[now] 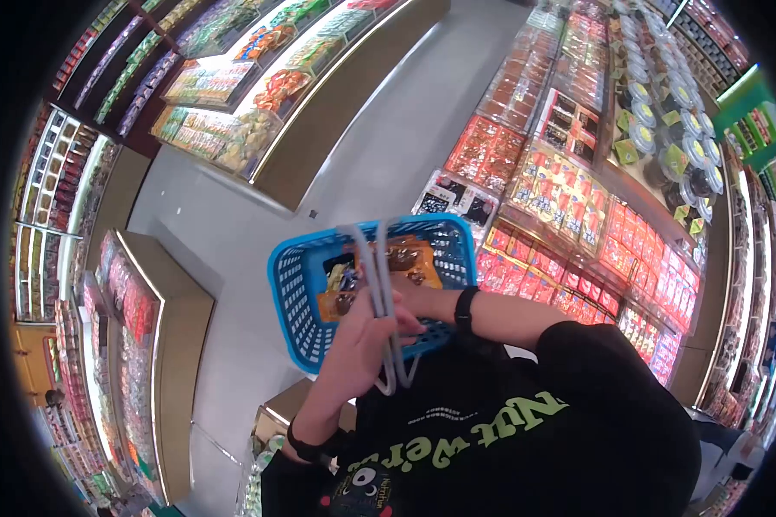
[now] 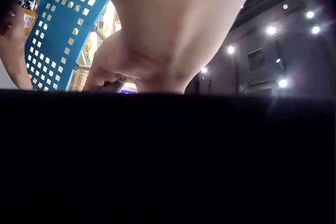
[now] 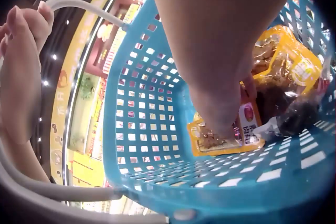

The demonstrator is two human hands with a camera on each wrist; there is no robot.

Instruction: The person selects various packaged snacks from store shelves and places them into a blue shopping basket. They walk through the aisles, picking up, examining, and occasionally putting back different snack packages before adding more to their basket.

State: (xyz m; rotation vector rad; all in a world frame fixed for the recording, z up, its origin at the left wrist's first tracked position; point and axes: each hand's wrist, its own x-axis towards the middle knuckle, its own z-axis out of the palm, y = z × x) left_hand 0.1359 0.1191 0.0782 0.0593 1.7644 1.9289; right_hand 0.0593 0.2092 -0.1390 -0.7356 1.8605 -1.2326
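Observation:
My left hand (image 1: 362, 340) grips the pale grey handles (image 1: 379, 297) of a blue plastic shopping basket (image 1: 286, 302) in the head view. The curled fingers of that hand also show at the upper left of the right wrist view. Down inside the basket, my right hand (image 3: 218, 103) holds an orange-edged snack packet (image 3: 202, 142) with a clear window, close to the basket's floor. Its fingertips are partly hidden by the hand itself. More orange snack packets (image 3: 294, 64) in shiny clear wrapping lie beside it, along with a dark packet (image 3: 299, 116).
A display of red and pink packaged snacks (image 1: 569, 276) stands right of the basket, with lidded round tubs (image 1: 690, 146) farther back. Shelf islands (image 1: 319, 112) of wrapped goods stand ahead and to the left. Grey floor (image 1: 233, 233) runs between them.

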